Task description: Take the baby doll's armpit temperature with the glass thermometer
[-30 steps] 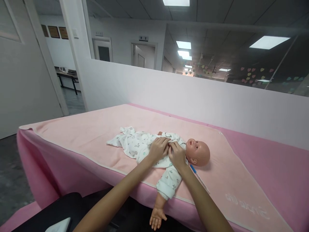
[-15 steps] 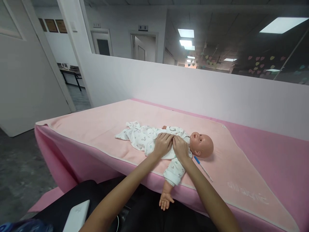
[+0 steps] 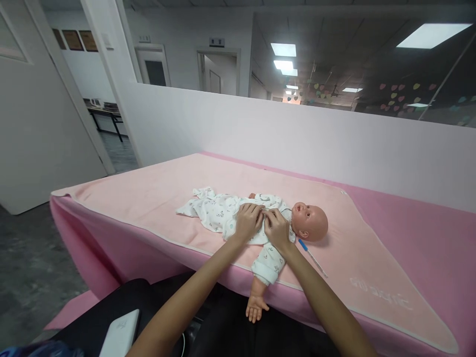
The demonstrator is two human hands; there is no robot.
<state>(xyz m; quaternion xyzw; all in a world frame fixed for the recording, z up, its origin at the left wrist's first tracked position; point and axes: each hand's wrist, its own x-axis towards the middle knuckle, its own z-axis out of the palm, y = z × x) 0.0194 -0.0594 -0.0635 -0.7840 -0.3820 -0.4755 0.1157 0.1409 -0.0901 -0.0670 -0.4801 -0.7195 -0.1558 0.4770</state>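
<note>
A bald baby doll (image 3: 311, 223) lies on its back, head to the right, dressed in a white printed romper (image 3: 213, 210). Over its chest, my left hand (image 3: 248, 219) and my right hand (image 3: 277, 225) meet at the front of the garment. Fingers of both hands are bent and pinch the cloth where the fingertips come together; the exact spot is covered by them. One doll arm (image 3: 256, 300) hangs past the table's near edge, below my right wrist. Beside the doll's shoulder lies a thermometer-like stick with a blue end (image 3: 312, 257).
A pale pink blanket (image 3: 148, 198) covers the table over a darker pink cloth (image 3: 439, 218). Behind it rises a white half wall (image 3: 278, 134) with glass above. On my lap, at lower left, rests a white flat device (image 3: 119, 333). A door (image 3: 48, 109) stands at the left.
My fingertips have shifted slightly at the chest of the romper, with a small gap opening between the hands. The view has moved a little; the doll lies as before.
</note>
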